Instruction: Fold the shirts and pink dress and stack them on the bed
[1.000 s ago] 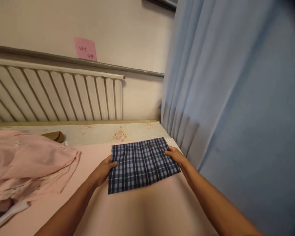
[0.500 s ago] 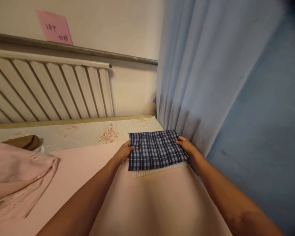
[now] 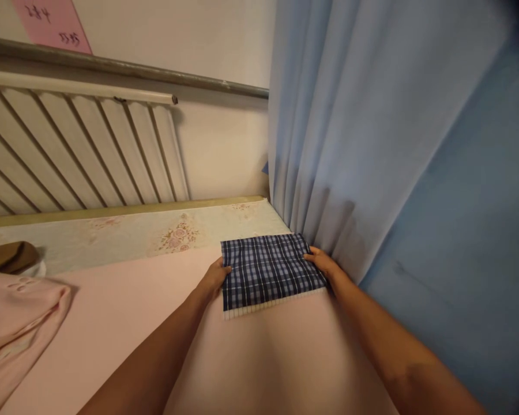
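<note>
Holding: the left hand (image 3: 214,279) has curled fingers at the left edge of the plaid cloth (image 3: 268,271). I cannot tell if it pinches the edge or only touches it.
Right hand: the right hand (image 3: 322,265) lies fairly flat and open. Its fingertips rest on the right edge of the cloth, and it grips nothing that I can see.
Cloth: it is folded and lies flat on a white ribbed cloth (image 3: 259,309), which peeks out at the near side. Both sit on the pink bed (image 3: 134,311), in the far corner, right beside the blue curtain (image 3: 350,144).
Doing it well: I think both hands should press softly and evenly, so the fold is neat and the edges line up with the white cloth below. The curtain hangs very close, so watch that it does not catch the corner.
Boxes and baskets: I see none. Only the bed holds things: the two-cloth pile, a pink bundle (image 3: 12,323) at the left, and a brown thing (image 3: 6,256) behind it.
</note>
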Demonstrator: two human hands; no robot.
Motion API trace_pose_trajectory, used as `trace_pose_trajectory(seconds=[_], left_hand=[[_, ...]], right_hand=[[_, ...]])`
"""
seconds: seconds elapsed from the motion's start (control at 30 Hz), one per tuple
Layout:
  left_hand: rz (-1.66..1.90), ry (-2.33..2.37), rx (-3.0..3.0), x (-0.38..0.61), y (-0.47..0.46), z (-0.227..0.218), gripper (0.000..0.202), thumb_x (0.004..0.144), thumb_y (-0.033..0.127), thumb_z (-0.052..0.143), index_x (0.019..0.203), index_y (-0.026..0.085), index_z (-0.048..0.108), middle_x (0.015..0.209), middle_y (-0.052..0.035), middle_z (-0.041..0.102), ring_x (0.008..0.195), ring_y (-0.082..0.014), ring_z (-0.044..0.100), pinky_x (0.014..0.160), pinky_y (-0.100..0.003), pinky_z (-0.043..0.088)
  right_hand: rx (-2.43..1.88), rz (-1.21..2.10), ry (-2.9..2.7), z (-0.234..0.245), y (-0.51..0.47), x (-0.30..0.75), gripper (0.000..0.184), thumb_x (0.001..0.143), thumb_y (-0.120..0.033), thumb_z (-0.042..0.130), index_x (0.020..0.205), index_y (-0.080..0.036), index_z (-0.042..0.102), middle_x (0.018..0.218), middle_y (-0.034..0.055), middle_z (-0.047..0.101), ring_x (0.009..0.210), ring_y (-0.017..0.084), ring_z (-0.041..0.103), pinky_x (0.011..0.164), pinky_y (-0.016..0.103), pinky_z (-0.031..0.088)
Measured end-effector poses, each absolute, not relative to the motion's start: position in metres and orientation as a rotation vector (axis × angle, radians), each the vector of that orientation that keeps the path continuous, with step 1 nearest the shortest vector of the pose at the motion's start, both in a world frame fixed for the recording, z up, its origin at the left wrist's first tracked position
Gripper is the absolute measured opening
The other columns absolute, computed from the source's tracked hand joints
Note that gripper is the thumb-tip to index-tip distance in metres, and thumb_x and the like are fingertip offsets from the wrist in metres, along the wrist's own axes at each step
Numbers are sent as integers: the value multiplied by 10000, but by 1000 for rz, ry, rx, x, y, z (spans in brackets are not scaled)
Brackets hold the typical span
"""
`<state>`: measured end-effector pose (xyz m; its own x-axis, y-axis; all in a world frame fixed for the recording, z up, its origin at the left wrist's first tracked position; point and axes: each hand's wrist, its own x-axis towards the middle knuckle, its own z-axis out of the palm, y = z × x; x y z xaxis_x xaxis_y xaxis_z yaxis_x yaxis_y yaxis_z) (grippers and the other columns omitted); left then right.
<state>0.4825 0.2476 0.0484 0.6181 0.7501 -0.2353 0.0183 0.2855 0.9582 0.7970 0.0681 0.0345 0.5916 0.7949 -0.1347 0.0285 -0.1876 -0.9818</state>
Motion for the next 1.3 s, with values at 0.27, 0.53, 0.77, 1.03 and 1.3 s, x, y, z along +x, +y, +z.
trace_pose_trajectory(seconds=[0.27,0.53,0.77,1.03,1.3], left_hand=[[549,879,1251,477,246,36,200,797,176,590,995,150,609,822,-47,724,724,-153,687,731,-293,558],[507,1056,1484,470,239,31,432,707,217,726,1107,152,577,882,-53,728,788,-174,688,754,-303,555],[584,1288,1818,468,227,49,524,738,205,643,1238,145,498,1177,-154,624,1171,-305,540,991,-477,413],[822,1033,2836,522,197,63,500,880,200,404,1379,182,426,1516,-106,320,1402,-281,246,1107,-477,273],[627,1064,2802,550,206,32,486,896,294,395,1371,206,452,1497,-92,361,1398,-290,254,1120,-529,208]], right_hand=[[-1692,802,-699,25,58,795,245,725,-223,610,961,-175,652,801,24,731,717,169,679,763,327,546],[-1865,620,-839,36,55,792,405,675,-98,615,1068,-193,645,894,8,733,821,168,680,842,331,531],[-2049,180,-947,48,59,766,466,737,-71,551,1189,-174,592,1193,97,635,1189,246,529,1073,424,345],[-2047,-338,-1629,72,111,686,441,918,-253,429,1351,-182,472,1487,111,350,1399,247,247,1139,475,199],[-2250,-206,-1736,41,137,669,440,945,-331,404,1369,-225,449,1497,93,339,1398,262,242,1113,511,180]])
